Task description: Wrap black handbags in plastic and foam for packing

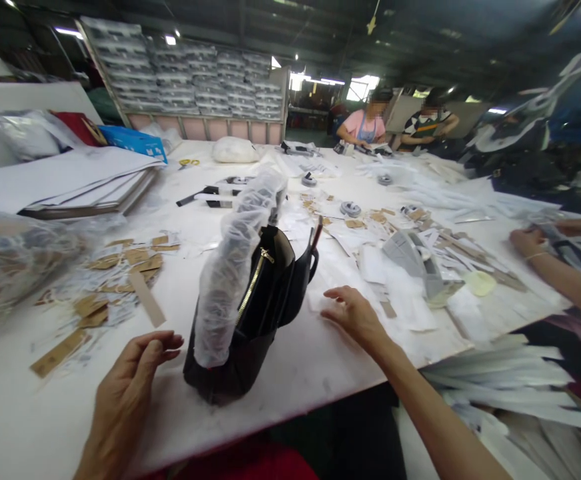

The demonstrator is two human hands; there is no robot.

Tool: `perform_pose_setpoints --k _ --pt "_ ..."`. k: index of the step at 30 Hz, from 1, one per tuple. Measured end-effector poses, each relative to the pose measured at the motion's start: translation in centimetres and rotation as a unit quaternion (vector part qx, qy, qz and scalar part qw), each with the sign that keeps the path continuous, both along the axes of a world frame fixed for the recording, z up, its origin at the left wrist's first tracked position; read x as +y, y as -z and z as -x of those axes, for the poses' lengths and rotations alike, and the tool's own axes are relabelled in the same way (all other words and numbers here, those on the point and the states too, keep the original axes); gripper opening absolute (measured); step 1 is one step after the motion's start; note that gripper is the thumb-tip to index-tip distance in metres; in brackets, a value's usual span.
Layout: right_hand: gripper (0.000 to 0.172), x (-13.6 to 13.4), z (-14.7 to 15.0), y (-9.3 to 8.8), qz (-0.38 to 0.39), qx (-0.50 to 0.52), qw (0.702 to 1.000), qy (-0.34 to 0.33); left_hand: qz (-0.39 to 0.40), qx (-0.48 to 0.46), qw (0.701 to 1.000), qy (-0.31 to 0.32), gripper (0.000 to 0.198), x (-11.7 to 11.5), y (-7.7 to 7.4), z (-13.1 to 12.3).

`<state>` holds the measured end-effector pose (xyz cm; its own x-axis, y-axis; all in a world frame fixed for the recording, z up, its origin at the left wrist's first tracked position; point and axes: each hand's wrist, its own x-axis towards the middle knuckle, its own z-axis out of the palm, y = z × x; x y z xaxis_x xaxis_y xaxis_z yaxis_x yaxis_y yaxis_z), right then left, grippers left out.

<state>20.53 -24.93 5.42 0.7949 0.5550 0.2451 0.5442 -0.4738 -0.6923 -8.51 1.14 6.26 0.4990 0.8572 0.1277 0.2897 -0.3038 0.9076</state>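
A black handbag (250, 363) stands upright on the white table in front of me, its top gaping. Inside it a gold zipper (251, 287) shows. Along the bag's left part runs a puffy roll of translucent white plastic wrap (225, 280). My left hand (133, 373) is just left of the bag, fingers loosely bent and apart, with nothing in it. To the right of the bag my right hand (353, 317) hovers over the table, open, fingers pointing towards the bag and not touching it. The bag's far side and base are partly hidden.
Brown card scraps (143, 257) litter the left of the table, near clear plastic bags (15, 257) and a stack of white sheets (70, 180). A grey tape dispenser (413, 260) stands at right. A co-worker's hands (530, 243) work at the right edge; two people sit at the far end.
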Motion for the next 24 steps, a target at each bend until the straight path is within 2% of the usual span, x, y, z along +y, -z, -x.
perform_pose_setpoints --k 3,5,7,9,11,12,14,16,18,19,21,24 --pt "0.005 0.8 -0.3 1.0 -0.009 0.013 1.000 -0.006 0.014 0.013 1.000 -0.017 0.041 -1.2 1.0 1.4" --pt "0.012 0.9 -0.1 0.7 -0.027 0.027 0.999 0.016 -0.025 0.015 1.000 -0.008 0.035 -1.9 1.3 2.2" --pt "0.022 0.5 0.2 -0.5 -0.051 0.050 0.996 0.046 -0.090 0.006 0.996 0.016 0.028 -2.9 1.2 3.0" --pt "0.033 -0.1 1.0 -2.3 -0.078 0.076 0.992 0.066 -0.159 -0.016 0.984 0.077 0.021 -4.2 0.8 3.5" --pt "0.036 -0.5 2.5 -4.2 -0.142 0.160 0.975 0.053 -0.215 -0.065 0.959 0.174 0.014 -5.9 0.4 3.6" --pt "0.036 -0.6 3.6 -5.1 -0.187 0.227 0.955 0.035 -0.232 -0.093 0.941 0.230 0.013 -6.9 0.2 3.4" --pt "0.034 -0.5 6.5 -6.6 -0.269 0.376 0.887 -0.007 -0.228 -0.137 0.910 0.318 0.019 -9.0 0.0 2.6" --pt "0.032 -0.3 10.1 -7.4 -0.299 0.489 0.819 -0.039 -0.145 -0.118 0.908 0.374 0.028 -10.9 -0.1 1.5" --pt "0.029 0.0 13.7 -7.3 -0.281 0.563 0.774 -0.068 0.003 -0.080 0.923 0.375 0.053 -12.1 -0.4 0.6" --pt "0.028 0.1 15.3 -7.0 -0.267 0.592 0.756 -0.078 0.082 -0.078 0.918 0.379 0.064 -12.4 -0.7 0.3" --pt "0.028 0.2 17.8 -6.1 -0.250 0.627 0.733 -0.082 0.210 -0.095 0.887 0.400 0.073 -12.5 -1.3 0.0" --pt "0.032 0.5 19.9 -4.7 -0.257 0.622 0.738 -0.050 0.333 -0.139 0.823 0.439 0.058 -11.8 -2.2 0.4"
